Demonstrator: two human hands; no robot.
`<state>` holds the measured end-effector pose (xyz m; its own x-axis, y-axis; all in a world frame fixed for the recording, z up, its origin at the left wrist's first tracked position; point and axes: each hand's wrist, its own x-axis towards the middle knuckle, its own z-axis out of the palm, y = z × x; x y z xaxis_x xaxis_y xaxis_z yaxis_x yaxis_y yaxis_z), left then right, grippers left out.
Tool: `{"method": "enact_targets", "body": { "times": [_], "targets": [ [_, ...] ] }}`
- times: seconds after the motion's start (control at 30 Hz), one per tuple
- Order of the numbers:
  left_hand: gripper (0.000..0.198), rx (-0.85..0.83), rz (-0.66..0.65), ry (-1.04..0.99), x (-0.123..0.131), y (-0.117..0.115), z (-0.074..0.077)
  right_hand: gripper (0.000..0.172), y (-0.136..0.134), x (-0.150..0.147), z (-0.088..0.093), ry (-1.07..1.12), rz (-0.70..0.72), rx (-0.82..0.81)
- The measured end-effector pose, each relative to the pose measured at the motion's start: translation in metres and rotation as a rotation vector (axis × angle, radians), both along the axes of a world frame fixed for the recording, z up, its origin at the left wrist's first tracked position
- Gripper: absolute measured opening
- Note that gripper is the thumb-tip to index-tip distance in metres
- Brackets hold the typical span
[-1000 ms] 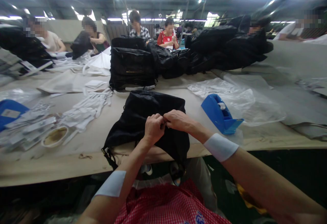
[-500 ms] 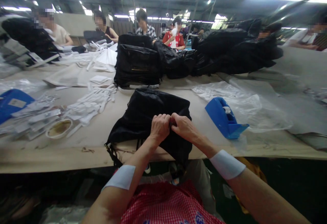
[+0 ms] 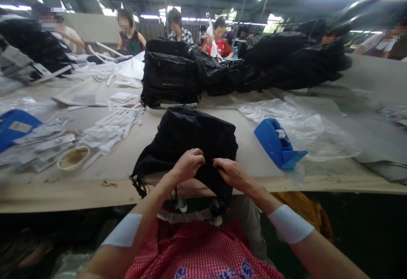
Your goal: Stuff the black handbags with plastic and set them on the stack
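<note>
A black fabric bag (image 3: 190, 132) lies slumped on the table in front of me, its near edge and a strap with metal fittings hanging over the table's front edge. My left hand (image 3: 190, 163) is closed on the bag's fabric near its middle, fingers curled and thumb hidden. A short way to the right, my right hand (image 3: 231, 172) pinches the same bag, its fingertips at the cloth. A gap of dark fabric shows between both hands. What exactly lies under the fingertips is too dark to make out.
Blue holders (image 3: 276, 143) stand at right and far left. Left of the bag lie white strips (image 3: 111, 128) and a round tub (image 3: 73, 158). Clear plastic (image 3: 295, 122) spreads at right. Stacked black bags (image 3: 171, 79) block the back, and several co-workers sit beyond.
My hands have moved apart and slightly nearer to me, the left one leftward, the right one rightward. The bag has barely shifted.
</note>
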<state>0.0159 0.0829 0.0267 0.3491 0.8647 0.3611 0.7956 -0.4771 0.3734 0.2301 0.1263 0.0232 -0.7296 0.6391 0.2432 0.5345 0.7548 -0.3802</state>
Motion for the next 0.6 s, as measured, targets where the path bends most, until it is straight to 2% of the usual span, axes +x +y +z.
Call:
{"method": "enact_targets", "body": {
  "times": [0.03, 0.1, 0.17, 0.23, 0.27, 0.3, 0.37, 0.43, 0.47, 0.53, 0.6],
  "targets": [
    [0.015, 0.028, 0.007, -0.091, -0.015, -0.005, 0.002, 0.023, -0.001, 0.001, 0.001, 0.051, -0.018, 0.034],
    [0.016, 0.11, 0.148, -0.206, -0.042, -0.015, 0.005, 0.025, -0.002, -0.003, 0.003, 0.142, -0.069, 0.12],
    [0.016, 0.192, 0.339, -0.186, -0.065, -0.025, 0.007, 0.025, -0.003, -0.008, 0.001, 0.152, -0.032, 0.159],
    [0.018, 0.238, 0.503, -0.089, -0.084, -0.033, 0.006, 0.024, -0.002, -0.007, -0.003, 0.133, 0.082, 0.113],
    [0.022, 0.244, 0.588, -0.045, -0.093, -0.037, 0.005, 0.024, 0.0, -0.002, -0.006, 0.16, 0.087, 0.089],
    [0.028, 0.231, 0.668, -0.019, -0.101, -0.041, 0.004, 0.025, 0.003, 0.005, -0.009, 0.216, 0.025, 0.074],
    [0.04, 0.139, 0.773, -0.025, -0.115, -0.046, 0.002, 0.033, 0.009, 0.024, -0.013, 0.363, -0.298, 0.008],
    [0.046, 0.018, 0.799, -0.04, -0.123, -0.048, 0.001, 0.043, 0.017, 0.041, -0.014, 0.412, -0.679, -0.195],
    [0.047, -0.038, 0.786, -0.031, -0.125, -0.048, 0.001, 0.048, 0.019, 0.045, -0.014, 0.392, -0.797, -0.323],
    [0.05, -0.125, 0.756, 0.016, -0.125, -0.044, 0.003, 0.059, 0.021, 0.043, -0.012, 0.379, -0.879, -0.541],
    [0.054, -0.19, 0.745, 0.073, -0.122, -0.041, 0.005, 0.065, 0.019, 0.031, -0.006, 0.512, -0.803, -0.74]
  ]
}}
